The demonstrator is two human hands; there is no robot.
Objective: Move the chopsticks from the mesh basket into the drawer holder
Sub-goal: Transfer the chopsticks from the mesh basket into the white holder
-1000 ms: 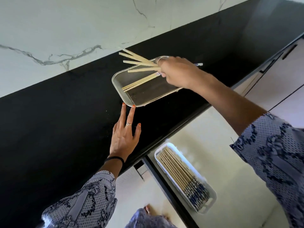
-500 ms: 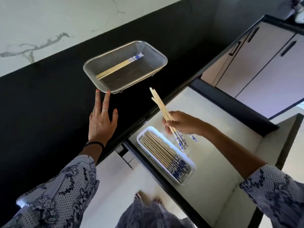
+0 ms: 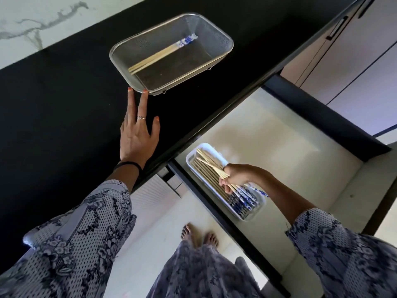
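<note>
A metal mesh basket (image 3: 223, 37) sits on the black counter with a few blue-tipped wooden chopsticks (image 3: 159, 56) lying in it. My left hand (image 3: 137, 134) rests flat on the counter, fingers apart, two fingertips touching the basket's near corner. In the open drawer stands a white holder (image 3: 256, 208) filled with several chopsticks. My right hand (image 3: 235, 176) is shut on a bundle of chopsticks (image 3: 209, 163), held low over the holder, their plain ends pointing to its far end.
The black counter (image 3: 64, 117) ends at a marble wall behind. The pale drawer floor (image 3: 290, 151) has a dark far wall (image 3: 322, 108). Closed cabinet fronts with black handles (image 3: 337, 29) stand at the upper right. My bare feet (image 3: 199, 235) show below.
My right hand lifted a bundle of chopsticks out of the basket, carried it down into the drawer and lowered it onto the holder. The left hand stayed on the counter.
</note>
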